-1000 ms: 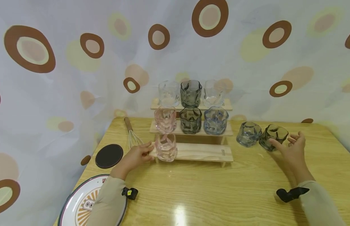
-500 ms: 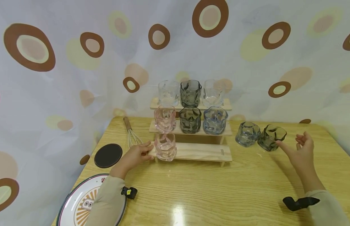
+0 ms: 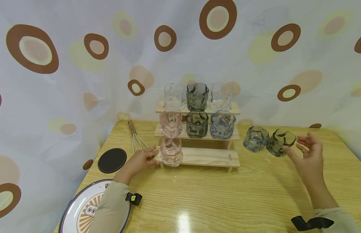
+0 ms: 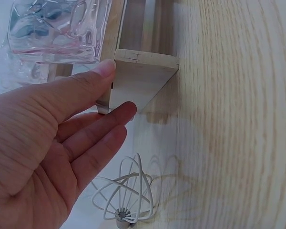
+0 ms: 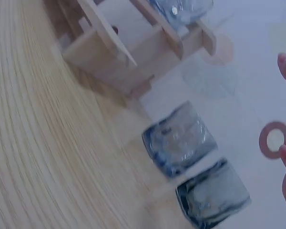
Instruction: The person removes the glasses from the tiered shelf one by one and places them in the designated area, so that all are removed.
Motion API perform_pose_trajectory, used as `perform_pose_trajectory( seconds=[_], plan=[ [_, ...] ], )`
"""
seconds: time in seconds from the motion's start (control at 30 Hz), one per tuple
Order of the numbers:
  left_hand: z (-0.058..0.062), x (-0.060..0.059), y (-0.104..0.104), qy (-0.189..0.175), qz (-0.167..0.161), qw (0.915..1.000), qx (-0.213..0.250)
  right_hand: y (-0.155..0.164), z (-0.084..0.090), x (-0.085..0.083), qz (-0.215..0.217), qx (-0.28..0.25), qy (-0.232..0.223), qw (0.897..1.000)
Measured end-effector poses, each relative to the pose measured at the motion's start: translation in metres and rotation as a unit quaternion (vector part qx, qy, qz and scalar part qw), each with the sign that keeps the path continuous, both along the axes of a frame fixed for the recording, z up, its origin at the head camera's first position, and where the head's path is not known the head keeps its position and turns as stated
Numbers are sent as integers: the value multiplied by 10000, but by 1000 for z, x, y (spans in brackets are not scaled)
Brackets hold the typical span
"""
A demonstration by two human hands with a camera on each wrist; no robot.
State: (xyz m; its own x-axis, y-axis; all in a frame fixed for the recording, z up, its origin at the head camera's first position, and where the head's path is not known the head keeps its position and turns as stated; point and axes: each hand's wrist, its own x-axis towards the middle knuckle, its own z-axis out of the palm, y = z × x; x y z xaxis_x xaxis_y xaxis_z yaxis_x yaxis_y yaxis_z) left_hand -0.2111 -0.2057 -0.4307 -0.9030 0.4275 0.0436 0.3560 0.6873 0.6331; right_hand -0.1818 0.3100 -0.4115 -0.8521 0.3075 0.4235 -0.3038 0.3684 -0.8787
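Observation:
My left hand holds the left end of a three-tier wooden rack at its lowest shelf. In the left wrist view the thumb lies along the shelf's edge and the fingertips are by the leg. A pink glass stands on that shelf just beside the hand. On the right, my right hand is beside a smoky dark glass, fingers spread and loosely bent, nothing in its grasp. The thumb tip overlaps the glass's right side in the head view. A blue-grey glass stands against its left side.
Several glasses fill the two upper tiers: clear and smoky at the top, then pink, smoky and blue. Left of the rack lie a whisk, a round black coaster and a patterned plate. A patterned cloth hangs behind.
My right hand drew back rightward from the smoky glass, then came slightly closer to it again. The left hand stays on the rack, and the glasses stand where they were.

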Motion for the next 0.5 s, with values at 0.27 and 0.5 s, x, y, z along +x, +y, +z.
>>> perform_pose_trajectory(
  seconds=[0.27,0.5],
  plan=[
    [-3,-1,-1,111,-55,9999,23,-38,0,8,1052,-216,562,9926],
    [-1,0,-1,70,-48,9999,62,-73,-5,8,1694,736,978,9779]
  ],
)
